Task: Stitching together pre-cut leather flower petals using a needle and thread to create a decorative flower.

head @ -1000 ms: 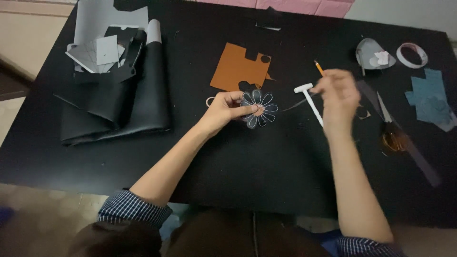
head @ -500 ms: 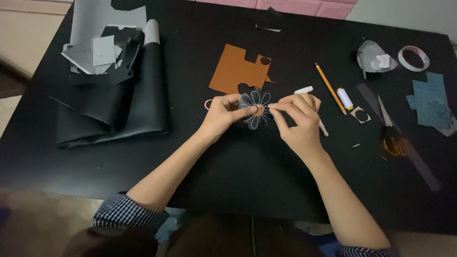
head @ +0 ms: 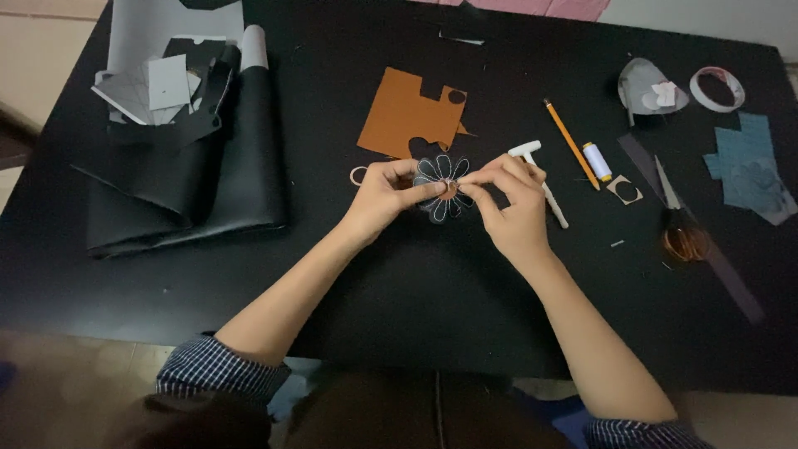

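A black flower-shaped cutout with white-edged petals (head: 443, 189) is held just above the black table (head: 399, 283). My left hand (head: 384, 193) pinches its left side. My right hand (head: 509, 199) pinches at its brown centre with thumb and forefinger; whether a needle is in those fingers is too small to tell. A white T-shaped tool (head: 542, 181) lies just behind my right hand. An orange-brown leather piece with cut-out holes (head: 409, 114) lies beyond the flower.
Folded black leather with grey paper patterns (head: 179, 150) lies at the left. At the right lie a pencil (head: 570, 143), a white thread spool (head: 597, 160), scissors (head: 677, 224), blue-grey scraps (head: 752, 166), a tape ring (head: 716, 88) and a small ring (head: 359, 175).
My right hand came down and left from over the white tool to the flower's centre, where it now pinches. My left hand has kept hold of the flower.
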